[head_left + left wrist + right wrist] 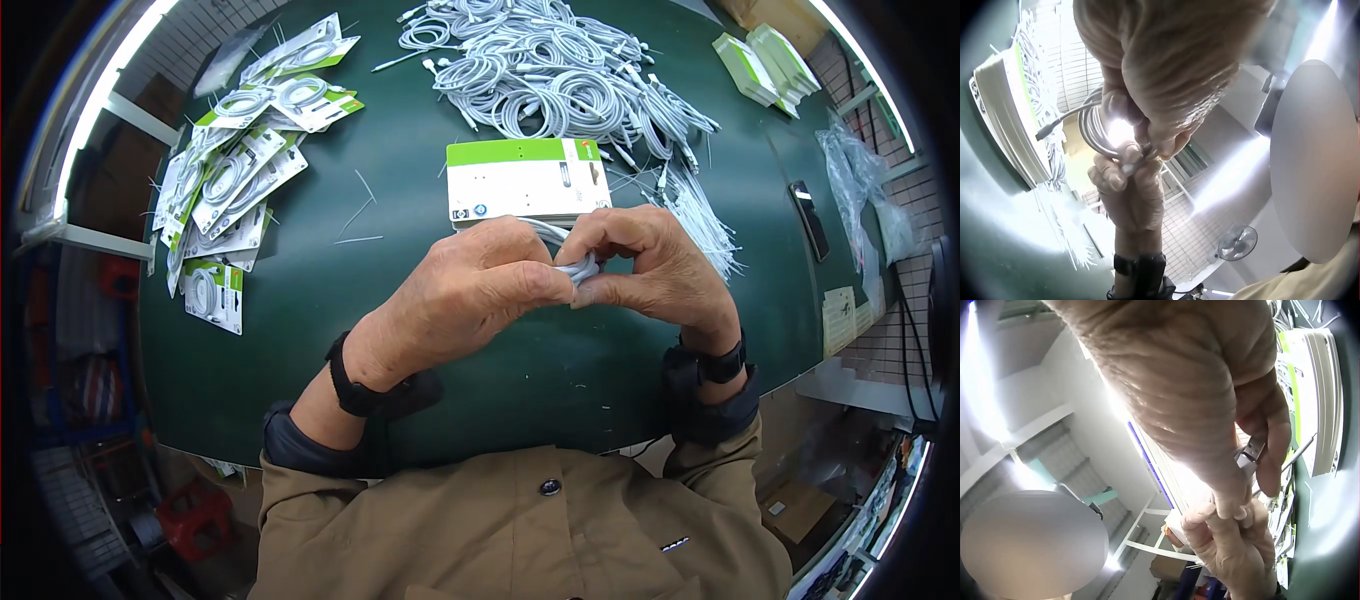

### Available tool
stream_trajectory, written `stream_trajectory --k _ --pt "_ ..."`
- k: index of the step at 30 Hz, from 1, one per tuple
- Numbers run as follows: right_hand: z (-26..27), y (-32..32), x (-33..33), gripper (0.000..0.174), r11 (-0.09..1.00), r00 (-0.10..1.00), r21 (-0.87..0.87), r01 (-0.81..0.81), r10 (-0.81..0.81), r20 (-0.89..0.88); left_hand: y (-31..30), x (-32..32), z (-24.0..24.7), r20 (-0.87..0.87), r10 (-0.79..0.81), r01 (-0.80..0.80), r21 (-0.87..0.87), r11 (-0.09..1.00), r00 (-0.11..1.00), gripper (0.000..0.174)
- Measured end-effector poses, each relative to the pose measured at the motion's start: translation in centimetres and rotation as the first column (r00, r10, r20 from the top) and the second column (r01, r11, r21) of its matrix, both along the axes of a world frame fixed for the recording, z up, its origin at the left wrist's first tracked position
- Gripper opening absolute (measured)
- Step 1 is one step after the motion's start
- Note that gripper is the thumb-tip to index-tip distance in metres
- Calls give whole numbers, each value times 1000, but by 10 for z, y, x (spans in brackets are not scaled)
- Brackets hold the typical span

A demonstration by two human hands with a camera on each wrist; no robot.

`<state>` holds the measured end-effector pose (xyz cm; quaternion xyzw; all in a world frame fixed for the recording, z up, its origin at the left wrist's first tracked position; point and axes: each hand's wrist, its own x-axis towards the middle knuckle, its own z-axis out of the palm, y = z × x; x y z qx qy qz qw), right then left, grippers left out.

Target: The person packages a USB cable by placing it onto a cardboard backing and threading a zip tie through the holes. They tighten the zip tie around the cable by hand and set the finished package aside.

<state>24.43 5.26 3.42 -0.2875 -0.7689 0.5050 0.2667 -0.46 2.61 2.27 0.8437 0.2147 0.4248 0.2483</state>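
Observation:
Both hands meet over the near edge of a stack of white and green packaging cards (520,185). Between them is a coiled light-grey USB cable (580,269). My left hand (480,272) pinches the coil from one side, thumb and fingertips close together. From the other side my right hand (650,262) grips it with thumb and curled forefinger. In the left wrist view the cable loops (1089,125) hang at the fingertips, and one small connector (1044,132) sticks out toward the cards. A metal USB plug (1254,448) shows by the right fingers in the right wrist view.
A large heap of coiled cables (560,75) lies at the back of the green table (480,400). Carded cables (230,180) pile up at left. White ties (700,220) spread right of the cards. A phone (809,220) and green-white boxes (765,68) lie farther right.

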Motion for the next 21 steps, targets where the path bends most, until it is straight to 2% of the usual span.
stream_trajectory --k 3,7,10,17,20,21 --pt "4 -8 -7 30 982 995 165 93 -84 -58 2 -4 3 -39 -1 2 34 999 999 20" --pt "8 -14 -7 25 977 999 206 53 -50 -20 3 -8 4 -82 -17 25 90 996 997 23" --pt "3 -17 -4 21 987 991 -154 41 -59 -118 1 -8 1 -111 -21 29 65 997 994 24" --pt "-15 -18 1 28 940 951 -333 -67 -41 -307 -1 -2 4 23 -2 2 28 1000 1000 15" --pt "-8 -21 -3 24 951 962 -308 18 -100 -256 0 0 -1 33 7 -7 28 1000 999 13" --pt "-8 -21 -4 24 977 966 -209 40 -91 -241 -1 0 0 23 6 -7 28 1000 1000 14"
